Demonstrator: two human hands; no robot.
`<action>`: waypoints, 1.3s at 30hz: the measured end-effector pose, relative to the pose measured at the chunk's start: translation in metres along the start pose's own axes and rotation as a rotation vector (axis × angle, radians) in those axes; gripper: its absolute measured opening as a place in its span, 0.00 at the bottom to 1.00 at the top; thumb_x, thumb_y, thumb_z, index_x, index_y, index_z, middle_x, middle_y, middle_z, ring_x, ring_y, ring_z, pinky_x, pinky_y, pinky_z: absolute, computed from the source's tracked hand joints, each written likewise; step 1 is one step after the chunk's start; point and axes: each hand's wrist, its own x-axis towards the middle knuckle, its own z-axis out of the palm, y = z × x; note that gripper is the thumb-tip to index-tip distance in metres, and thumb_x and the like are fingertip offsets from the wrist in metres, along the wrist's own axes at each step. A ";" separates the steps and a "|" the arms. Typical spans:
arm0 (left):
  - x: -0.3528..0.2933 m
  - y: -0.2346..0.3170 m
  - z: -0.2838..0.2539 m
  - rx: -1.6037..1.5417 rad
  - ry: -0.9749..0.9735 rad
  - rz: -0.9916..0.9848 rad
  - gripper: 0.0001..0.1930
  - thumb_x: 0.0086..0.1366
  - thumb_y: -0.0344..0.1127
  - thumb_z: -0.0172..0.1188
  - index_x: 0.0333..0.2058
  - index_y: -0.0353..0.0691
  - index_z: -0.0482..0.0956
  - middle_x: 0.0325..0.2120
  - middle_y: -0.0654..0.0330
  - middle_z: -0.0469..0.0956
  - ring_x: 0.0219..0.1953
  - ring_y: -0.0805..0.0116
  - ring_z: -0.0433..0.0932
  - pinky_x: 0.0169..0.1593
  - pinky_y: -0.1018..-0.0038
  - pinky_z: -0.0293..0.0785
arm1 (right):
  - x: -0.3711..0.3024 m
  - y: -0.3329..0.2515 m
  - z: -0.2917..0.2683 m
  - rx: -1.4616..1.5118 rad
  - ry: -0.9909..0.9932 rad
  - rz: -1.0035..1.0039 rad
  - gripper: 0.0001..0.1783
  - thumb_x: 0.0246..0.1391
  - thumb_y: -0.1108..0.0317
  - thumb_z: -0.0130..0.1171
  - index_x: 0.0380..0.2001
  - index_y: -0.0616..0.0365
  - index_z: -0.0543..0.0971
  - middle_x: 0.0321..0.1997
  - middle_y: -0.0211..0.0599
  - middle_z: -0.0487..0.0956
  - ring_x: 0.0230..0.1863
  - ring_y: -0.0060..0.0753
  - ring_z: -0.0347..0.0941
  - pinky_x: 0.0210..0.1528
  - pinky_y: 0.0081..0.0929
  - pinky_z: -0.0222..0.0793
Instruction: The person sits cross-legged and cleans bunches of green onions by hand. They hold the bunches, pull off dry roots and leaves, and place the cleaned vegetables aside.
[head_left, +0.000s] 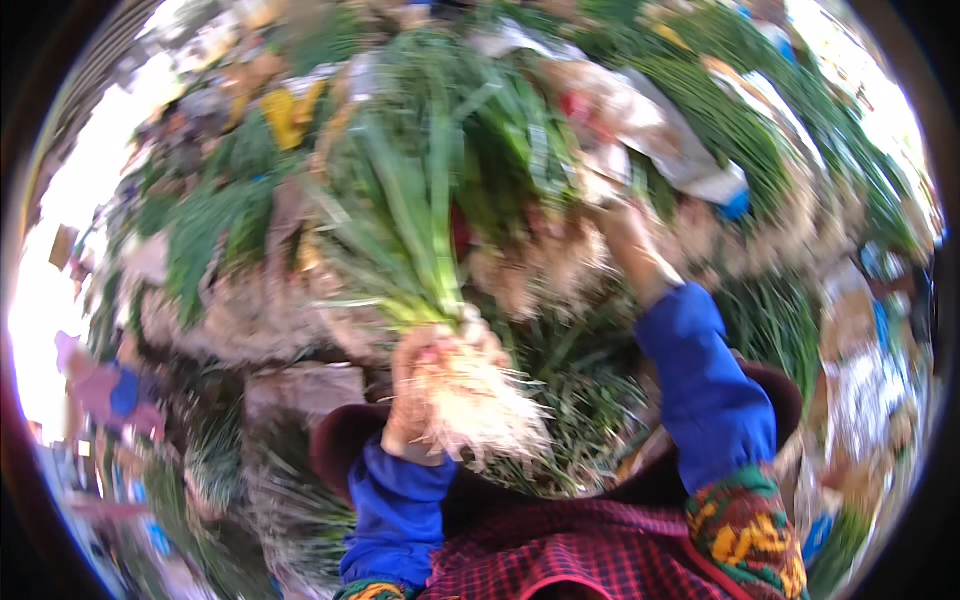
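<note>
My left hand [405,370] is closed round a bunch of green onions [425,220], gripping it just above the roots. Pale, stringy roots [485,405] hang toward me, and the long green leaves spread away from me. My right hand [622,228] reaches forward beside more bundled onions [540,265] and a whitish, crumpled plastic wrapping [605,105]. Motion smears its fingers, so whether they hold anything cannot be made out.
Heaps of onions with roots toward me lie at the left [240,315] and far right [740,120]. Loose green leaves [575,390] cover the ground between my knees. A brown cardboard piece [305,385] lies left of my knee. Another person in pink [110,385] is at the far left.
</note>
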 end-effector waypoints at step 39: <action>-0.018 0.008 -0.011 0.116 -0.109 0.052 0.17 0.54 0.41 0.55 0.40 0.38 0.70 0.24 0.63 0.68 0.26 0.66 0.65 0.39 0.65 0.66 | -0.154 -0.084 -0.120 -0.262 -0.103 -0.179 0.12 0.51 0.68 0.56 0.40 0.53 0.77 0.30 0.26 0.78 0.26 0.21 0.71 0.30 0.20 0.69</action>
